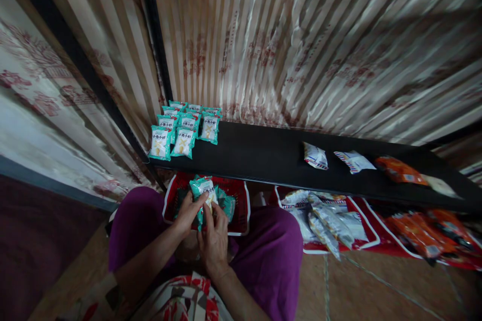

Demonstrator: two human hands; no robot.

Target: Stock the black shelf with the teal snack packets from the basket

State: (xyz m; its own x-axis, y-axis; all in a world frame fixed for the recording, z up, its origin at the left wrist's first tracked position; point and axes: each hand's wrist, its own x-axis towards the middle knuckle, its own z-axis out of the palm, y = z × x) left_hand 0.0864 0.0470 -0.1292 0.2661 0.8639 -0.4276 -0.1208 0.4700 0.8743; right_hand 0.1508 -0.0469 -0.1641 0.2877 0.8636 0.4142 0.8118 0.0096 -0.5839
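Observation:
Between both hands I hold a teal and white snack bag (204,188) just above a red basket (244,209). My left hand (191,212) grips its left side, with the thumb across the front. At its lower right edge, the fingers of my right hand (216,234) are closed on it too. More teal snack bags (227,204) lie in the basket below, partly hidden by my hands. On the black shelf's left end, several matching snack bags (184,140) stand in rows, leaning back.
Along the black shelf (259,153) to the right lie two white striped bags (315,156) and an orange bag (401,170). Beneath it, one red basket (372,235) holds silvery-white bags, and another holds orange packets (422,233). A striped curtain (263,35) hangs behind; black posts (152,25) stand left.

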